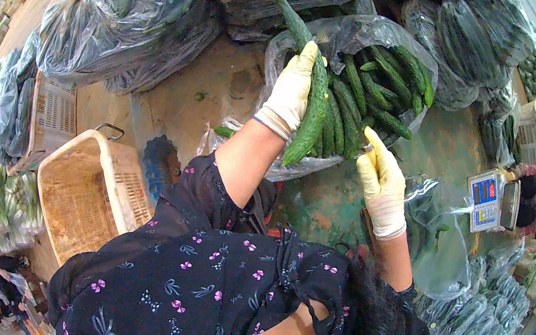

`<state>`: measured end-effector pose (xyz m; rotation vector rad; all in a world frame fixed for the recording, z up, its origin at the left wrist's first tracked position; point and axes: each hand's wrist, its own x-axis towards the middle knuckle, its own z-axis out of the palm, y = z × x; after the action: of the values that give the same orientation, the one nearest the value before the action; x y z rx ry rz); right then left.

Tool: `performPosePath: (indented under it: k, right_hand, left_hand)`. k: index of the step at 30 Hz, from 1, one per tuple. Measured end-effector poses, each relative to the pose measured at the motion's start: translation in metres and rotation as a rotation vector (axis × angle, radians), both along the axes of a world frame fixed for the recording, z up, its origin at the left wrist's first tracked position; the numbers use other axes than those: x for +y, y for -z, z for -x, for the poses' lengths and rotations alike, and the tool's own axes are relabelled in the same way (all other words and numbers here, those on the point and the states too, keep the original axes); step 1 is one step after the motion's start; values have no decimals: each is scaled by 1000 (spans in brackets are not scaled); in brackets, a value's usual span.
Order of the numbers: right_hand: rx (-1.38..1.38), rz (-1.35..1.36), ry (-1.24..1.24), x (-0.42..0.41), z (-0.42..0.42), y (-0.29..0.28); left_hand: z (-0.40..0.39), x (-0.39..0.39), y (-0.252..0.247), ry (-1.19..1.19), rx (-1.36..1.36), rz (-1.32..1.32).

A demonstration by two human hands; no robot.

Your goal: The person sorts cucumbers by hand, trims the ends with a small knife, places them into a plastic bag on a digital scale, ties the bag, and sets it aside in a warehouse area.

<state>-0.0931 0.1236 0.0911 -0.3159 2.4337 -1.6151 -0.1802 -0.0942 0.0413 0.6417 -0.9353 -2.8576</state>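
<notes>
My left hand [293, 85], in a white and yellow work glove, grips a long, slightly curved cucumber [311, 117] with a thin stem end pointing up and left. Below it lies an opened clear plastic bag [299, 164] full of dark green, bumpy cucumbers [378, 90]. Just right of the bag's near edge is my right hand [382, 184], gloved alike. Its thumb and forefinger are near each other, with a small dark thing at the fingertips that is too small to name.
A worn plastic crate [81, 197] stands at the left. Large filled plastic bags [129, 17] lie beyond. At the right are a digital scale [485, 200], a person in a striped top [535, 202] and many bagged cucumbers [475, 308].
</notes>
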Motion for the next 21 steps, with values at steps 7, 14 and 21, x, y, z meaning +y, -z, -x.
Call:
performPosePath:
  k: [7, 14, 21]
  right_hand:
    - [-30, 130, 14, -1, 6, 16]
    - [761, -516, 47, -9, 17, 10]
    - [831, -601, -131, -10, 17, 7]
  left_hand:
    - [1, 1, 2, 68, -25, -20]
    - [-3, 8, -7, 43, -55, 26]
    - [-8, 6, -13, 54, -87, 45]
